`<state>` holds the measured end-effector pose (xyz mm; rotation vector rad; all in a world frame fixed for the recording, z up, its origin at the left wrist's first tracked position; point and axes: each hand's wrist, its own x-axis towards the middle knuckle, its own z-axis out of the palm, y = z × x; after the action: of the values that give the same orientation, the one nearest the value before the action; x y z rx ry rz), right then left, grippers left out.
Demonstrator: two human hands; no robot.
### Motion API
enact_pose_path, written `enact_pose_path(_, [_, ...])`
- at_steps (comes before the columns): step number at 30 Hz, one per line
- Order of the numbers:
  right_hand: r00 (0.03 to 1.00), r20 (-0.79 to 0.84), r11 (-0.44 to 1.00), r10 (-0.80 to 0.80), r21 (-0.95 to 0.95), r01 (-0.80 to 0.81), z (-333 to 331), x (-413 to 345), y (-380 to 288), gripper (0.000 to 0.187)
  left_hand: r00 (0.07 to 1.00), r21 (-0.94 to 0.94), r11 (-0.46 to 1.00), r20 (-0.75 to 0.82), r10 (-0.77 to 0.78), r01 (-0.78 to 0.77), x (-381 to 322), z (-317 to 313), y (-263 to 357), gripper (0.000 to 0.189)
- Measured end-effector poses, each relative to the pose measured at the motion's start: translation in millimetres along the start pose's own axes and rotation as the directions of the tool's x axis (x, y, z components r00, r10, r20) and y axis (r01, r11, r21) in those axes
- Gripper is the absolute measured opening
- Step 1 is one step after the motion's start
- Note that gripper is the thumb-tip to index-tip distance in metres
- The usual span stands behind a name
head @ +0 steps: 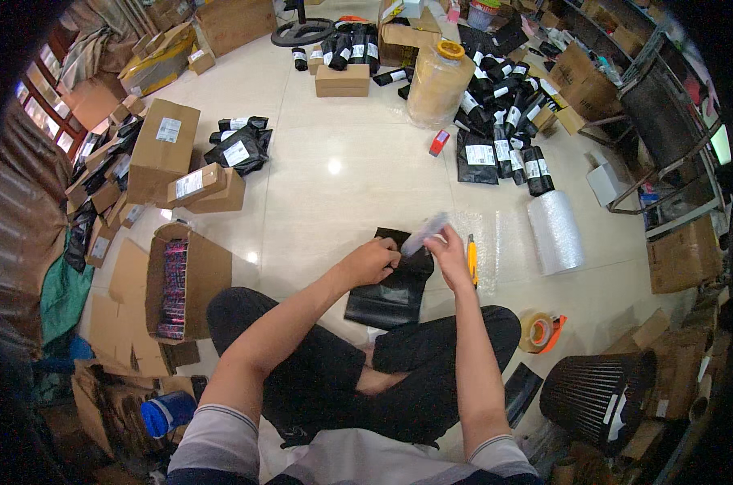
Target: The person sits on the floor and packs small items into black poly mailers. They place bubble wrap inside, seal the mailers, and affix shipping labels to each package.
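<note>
My left hand (375,260) is closed on the upper edge of a black plastic mailer bag (387,303) that lies on the floor before my crossed legs. Between the fingers of my right hand (442,245) is a small item in clear bubble wrap (424,235), held tilted over the bag's upper end. What the wrap contains cannot be made out. Right of that hand, a yellow utility knife (472,259) rests on a flat sheet of bubble wrap (490,236).
A bubble wrap roll (555,233) and a tape dispenser (542,332) lie to the right. An open carton of packets (205,285) stands left. Black labelled parcels (506,109) and a large film roll (439,85) are ahead, with cartons (166,145) at the far left.
</note>
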<state>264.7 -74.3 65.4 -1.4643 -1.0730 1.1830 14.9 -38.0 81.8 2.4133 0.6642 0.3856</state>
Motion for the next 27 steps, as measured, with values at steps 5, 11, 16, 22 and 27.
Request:
enact_pose_path(5, [0.903, 0.417, 0.732, -0.101, -0.583, 0.351, 7, -12, -35, 0.047, 0.963, 0.287, 0.938, -0.128, 0.239, -0.195, 16, -22, 45, 0.011])
enact_pose_path(11, [0.806, 0.543, 0.217, -0.235, -0.779, 0.588, 22, -39, -36, 0.042, 0.95, -0.017, 0.954, 0.088, 0.299, -0.299, 30, -19, 127, 0.035])
enact_pose_path(16, [0.831, 0.517, 0.335, -0.208, -0.76, 0.557, 16, -43, -26, 0.036, 0.702, 0.346, 0.672, -0.05, 0.71, -0.655, 25, -19, 186, 0.051])
enact_pose_path(22, [0.875, 0.483, 0.795, -0.024, -0.522, 0.31, -4, -21, -5, 0.032, 0.726, -0.184, 0.785, -0.3, -0.618, 0.592, 10, -66, 56, 0.071])
enact_pose_path(27, [0.841, 0.425, 0.856, 0.335, 0.236, -0.46, -46, 18, 0, 0.03, 0.654, -0.786, 0.211, 0.297, -0.696, 0.581, -34, -25, -1, 0.068])
